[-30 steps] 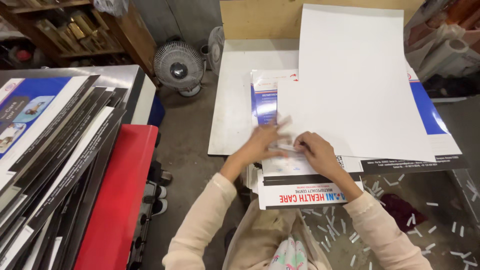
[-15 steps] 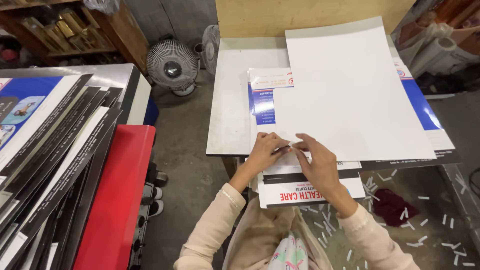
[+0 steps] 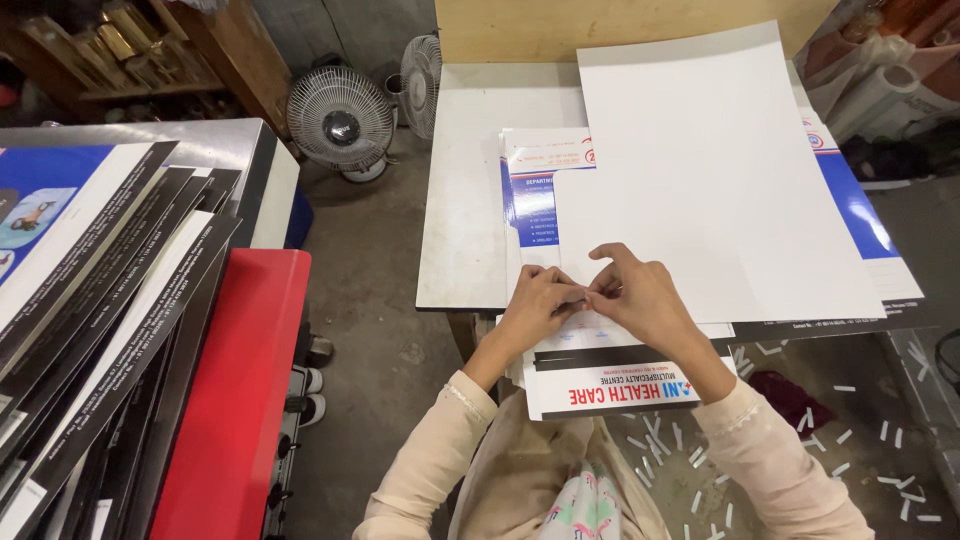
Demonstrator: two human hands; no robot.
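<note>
The near corner of the white sheet (image 3: 700,190) is pinched between the fingertips of the left hand (image 3: 535,305) and the right hand (image 3: 640,300), which meet just above the printed stack (image 3: 610,385). From the fingers the sheet is seen to run away up and to the right over the table (image 3: 470,200), both hands being equally near its corner.

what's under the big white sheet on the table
Under the big white sheet lie printed boards with blue bands, showing past its left and right edges. Both hands, left hand and right hand, pinch at its near corner. The rest is covered.
</note>
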